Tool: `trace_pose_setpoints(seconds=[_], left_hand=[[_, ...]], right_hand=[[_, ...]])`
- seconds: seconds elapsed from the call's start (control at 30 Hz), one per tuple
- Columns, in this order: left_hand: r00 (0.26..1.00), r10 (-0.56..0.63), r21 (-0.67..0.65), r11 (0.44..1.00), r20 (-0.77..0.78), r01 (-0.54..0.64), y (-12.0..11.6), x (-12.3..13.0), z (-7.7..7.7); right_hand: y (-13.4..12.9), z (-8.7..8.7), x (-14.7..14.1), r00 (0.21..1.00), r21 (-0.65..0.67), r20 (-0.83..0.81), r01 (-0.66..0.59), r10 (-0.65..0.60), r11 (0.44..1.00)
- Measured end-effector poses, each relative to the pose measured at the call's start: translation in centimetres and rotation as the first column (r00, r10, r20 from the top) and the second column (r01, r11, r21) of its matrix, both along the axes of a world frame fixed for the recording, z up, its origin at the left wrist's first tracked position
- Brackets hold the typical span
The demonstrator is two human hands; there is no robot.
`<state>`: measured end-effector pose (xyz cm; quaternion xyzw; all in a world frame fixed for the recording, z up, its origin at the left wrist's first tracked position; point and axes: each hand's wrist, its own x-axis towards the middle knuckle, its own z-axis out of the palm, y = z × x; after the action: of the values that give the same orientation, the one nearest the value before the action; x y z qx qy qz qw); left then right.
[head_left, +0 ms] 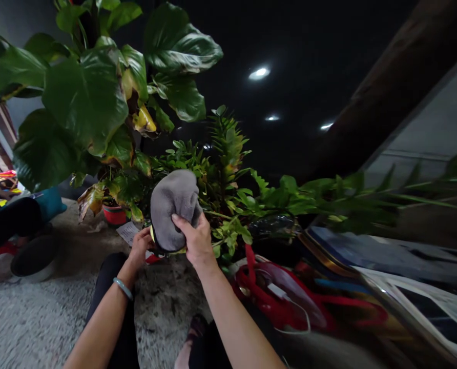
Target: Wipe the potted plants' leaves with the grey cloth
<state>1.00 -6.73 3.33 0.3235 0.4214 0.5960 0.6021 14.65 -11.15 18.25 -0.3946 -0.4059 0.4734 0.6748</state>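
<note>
A grey plush cloth (pixel 173 205) with a yellow edge is held up in front of me, bunched and rounded. My right hand (pixel 198 238) is closed on its right side, the thumb pressed into the grey pile and the other fingers hidden behind it. At the cloth's lower left, my left hand (pixel 140 251) has its fingers closed at the yellow edge; a pale bangle circles that wrist. Just beyond the cloth are green plant leaves (pixel 228 148). Some small red thing (pixel 153 258) shows below it, too hidden to name.
Large-leaved plants (pixel 86 97) and a red pot (pixel 114 214) stand at the left and back. A dark basin (pixel 34 256) sits near another person's dark-clothed leg (pixel 9 220). On the right are a red bag (pixel 282 297) with a white cord and blurred flat items (pixel 405 282).
</note>
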Motion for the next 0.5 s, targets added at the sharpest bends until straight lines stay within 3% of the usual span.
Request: trace_pose_setpoints(seconds=[0.1,0.2,0.27,0.37,0.43,0.5], left_hand=[[0.999,0.001,0.009,1.0,0.032,-0.001,0.1,0.2,0.3],[0.999,0.036,-0.013,0.999,0.03,-0.036,-0.1,0.0,0.6],[0.999,0.03,-0.007,1.0,0.038,-0.03,-0.2,-0.2,0.6],[0.998,-0.017,0.002,1.0,0.06,0.017,-0.3,-0.2,0.5],[0.998,-0.028,0.005,1.0,0.061,0.028,-0.3,-0.1,0.5],[0.998,-0.027,0.008,1.0,0.055,0.026,-0.4,0.1,0.7]], right_hand=[[1.4,-2.7,0.0,0.997,-0.09,0.083,0.003,0.005,0.996],[-0.7,-6.3,0.2,0.986,-0.248,0.141,-0.056,0.094,0.967],[-2.6,-7.1,0.8,0.98,-0.314,0.121,-0.112,0.157,0.943],[-3.5,-4.9,2.1,0.987,-0.235,0.08,-0.113,0.136,0.965],[-2.5,-2.4,2.8,0.996,-0.083,0.085,-0.009,0.016,0.996],[-0.7,-0.5,3.1,0.989,0.055,0.099,0.102,-0.107,0.993]])
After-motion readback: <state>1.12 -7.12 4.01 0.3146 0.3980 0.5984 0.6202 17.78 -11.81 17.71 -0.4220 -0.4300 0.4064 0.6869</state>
